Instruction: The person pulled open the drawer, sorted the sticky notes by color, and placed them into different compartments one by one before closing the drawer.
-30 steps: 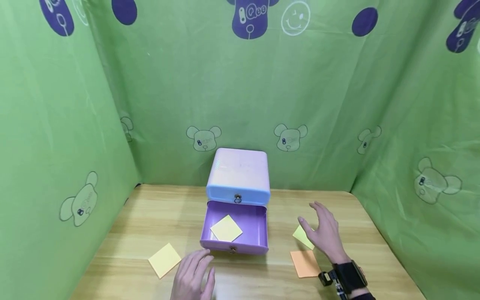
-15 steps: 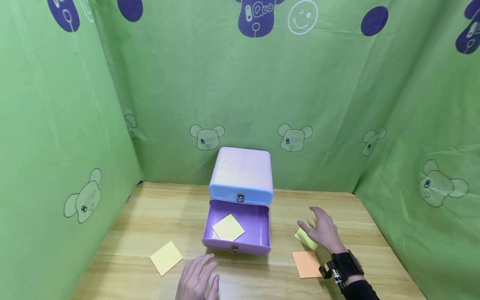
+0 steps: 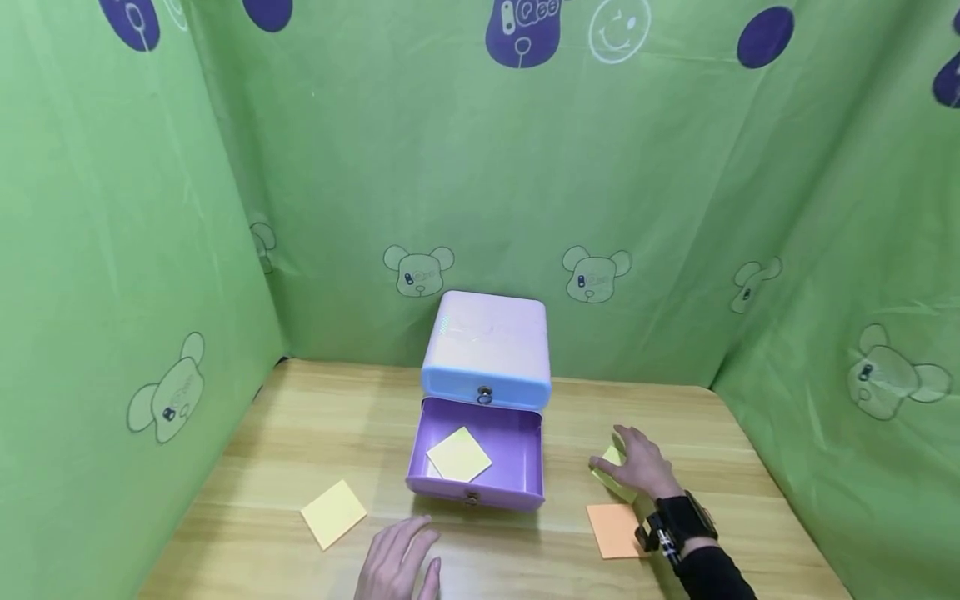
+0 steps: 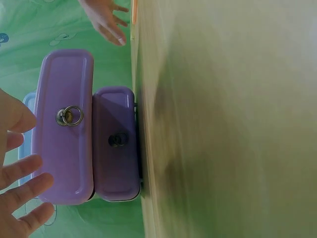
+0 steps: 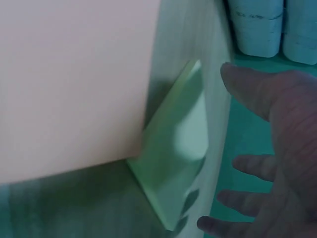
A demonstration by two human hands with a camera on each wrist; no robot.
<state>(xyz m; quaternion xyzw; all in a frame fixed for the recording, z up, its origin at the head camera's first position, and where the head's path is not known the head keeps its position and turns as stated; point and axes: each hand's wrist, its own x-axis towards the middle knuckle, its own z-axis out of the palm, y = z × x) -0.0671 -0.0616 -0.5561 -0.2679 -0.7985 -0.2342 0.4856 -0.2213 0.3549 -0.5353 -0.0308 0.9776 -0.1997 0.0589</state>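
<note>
My right hand (image 3: 643,468) is over a yellow-green sticky note pad (image 3: 618,489) on the table, thumb and fingers spread to either side. In the right wrist view its fingers (image 5: 247,91) stand apart from that pad (image 5: 181,131). Just in front lies an orange sticky note pad (image 3: 615,532), partly behind the wrist gear. My left hand (image 3: 396,565) hovers, relaxed and holding nothing, before the pulled-out purple drawer (image 3: 517,450). A pale yellow sticky note pad (image 3: 459,455) lies in that drawer. Another yellow pad (image 3: 333,514) is left of my left hand.
The small cabinet (image 3: 491,333) stands at the back middle, with a blue upper drawer (image 3: 450,385) pushed in. Below the pulled-out drawer, a lower purple drawer (image 4: 116,163) is in. Green cloth (image 3: 480,183) walls the wooden table (image 3: 255,467) at back and sides.
My right hand has come down and closer around the yellow-green pad. My left hand has shifted slightly down and right in the view. The drawer and the pads stay in place.
</note>
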